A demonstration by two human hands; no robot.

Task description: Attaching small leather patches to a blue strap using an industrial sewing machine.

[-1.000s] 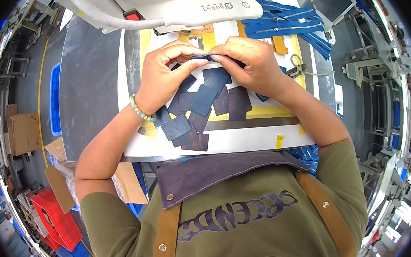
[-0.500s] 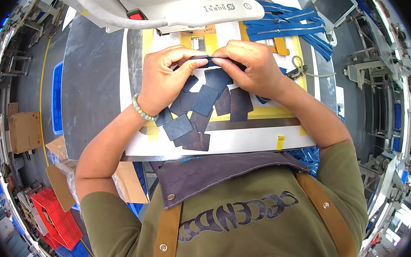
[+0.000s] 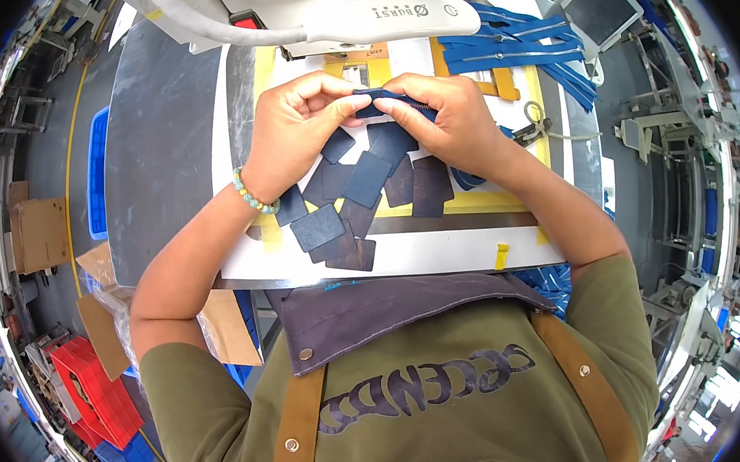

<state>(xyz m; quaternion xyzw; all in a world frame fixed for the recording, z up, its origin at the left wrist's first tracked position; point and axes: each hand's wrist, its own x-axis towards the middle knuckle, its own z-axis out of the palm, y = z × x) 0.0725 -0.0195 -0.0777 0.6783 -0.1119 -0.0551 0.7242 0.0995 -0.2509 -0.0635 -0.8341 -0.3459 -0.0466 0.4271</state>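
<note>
Both my hands are raised over the work surface and meet under the white machine head. My left hand (image 3: 294, 131), with a beaded bracelet at its wrist, pinches one end of a dark blue zipper (image 3: 394, 100) between thumb and fingers. My right hand (image 3: 455, 122) grips the same zipper just beside it, and a short row of teeth shows along the strip. Whether a separate patch is also between the fingers, I cannot tell. Below the hands lie several loose rectangular leather-like patches (image 3: 318, 228), dark blue and dark brown, some overlapping.
The white machine head (image 3: 388, 19) hangs just beyond my hands. Several blue zippers (image 3: 512, 50) are piled at the far right. A yellow-edged template (image 3: 489, 200) lies under the patches. A thread snipper (image 3: 532, 131) rests by my right wrist. A small screen (image 3: 602, 4) stands far right.
My hands have turned the zipper so that more of its face and teeth show. The left hand has shifted slightly left, its fingers a little more raised. The patches lie as before.
</note>
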